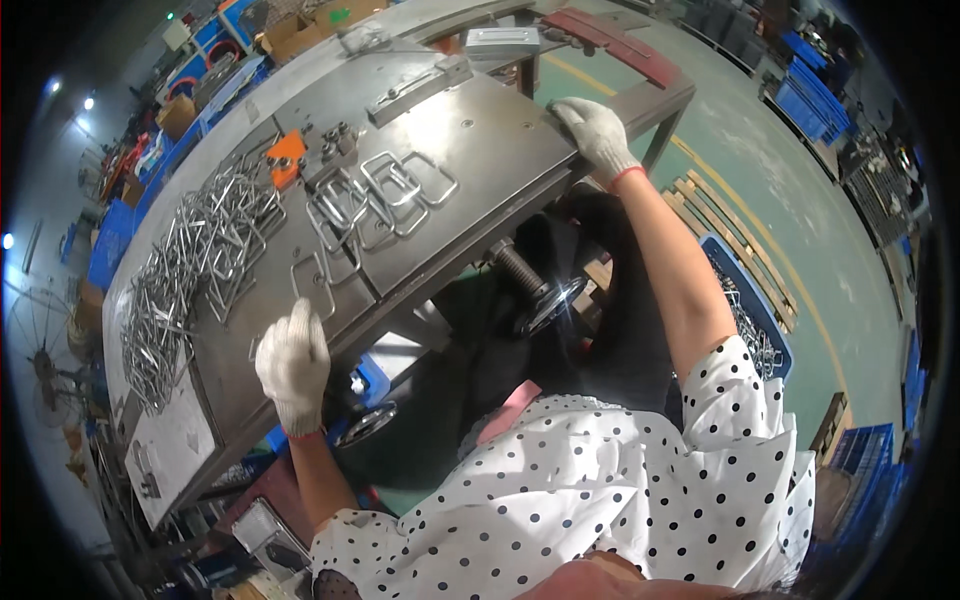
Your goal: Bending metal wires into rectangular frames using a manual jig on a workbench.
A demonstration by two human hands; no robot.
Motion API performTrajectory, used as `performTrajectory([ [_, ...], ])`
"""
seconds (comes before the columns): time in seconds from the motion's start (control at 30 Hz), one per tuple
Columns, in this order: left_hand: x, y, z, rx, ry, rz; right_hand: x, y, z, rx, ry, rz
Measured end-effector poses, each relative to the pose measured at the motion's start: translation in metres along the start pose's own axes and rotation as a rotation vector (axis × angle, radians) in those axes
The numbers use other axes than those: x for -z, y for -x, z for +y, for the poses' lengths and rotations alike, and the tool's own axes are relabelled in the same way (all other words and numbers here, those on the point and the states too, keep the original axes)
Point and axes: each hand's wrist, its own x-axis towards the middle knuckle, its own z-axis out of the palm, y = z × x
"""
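Note:
My left hand (292,365), in a white knit glove, is at the table's near edge on the left with its fingers curled. A bit of bent wire shows beside it; whether the fingers hold that is hidden. Just beyond the fingertips lies a rectangular wire loop (312,284). My right hand (597,135), also gloved, rests on the near edge of the metal table (480,165) farther right, fingers stretched over the top and nothing visible in them. Between the hands, several wire loops (385,195) lie overlapping. A big heap of wire loops (195,265) covers the left side.
An orange part (286,158) sits behind the loops, and a metal bar (418,90) is fixed farther back. Below the edge, a threaded screw (518,268) with a handwheel (552,305) sticks out. A blue crate (755,310) of metal pieces stands right, beside a wooden pallet (735,240).

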Motion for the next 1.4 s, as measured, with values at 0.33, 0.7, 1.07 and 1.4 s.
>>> performTrajectory([
  [0.33, -0.005, 0.001, -0.006, -0.060, 0.031, 0.179, -0.002, -0.004, 0.007, -0.016, 0.022, -0.066],
  [0.7, -0.011, 0.001, -0.006, 0.105, 0.100, 0.184, 0.012, -0.006, -0.003, 0.056, 0.022, -0.127],
  [1.07, 0.000, 0.000, 0.001, 0.339, 0.171, -0.009, 0.023, -0.043, 0.019, 0.351, 0.159, -0.413],
  [1.4, 0.013, -0.029, 0.009, 0.373, 0.063, -0.065, 0.017, -0.045, 0.033, 0.362, 0.223, -0.319],
])
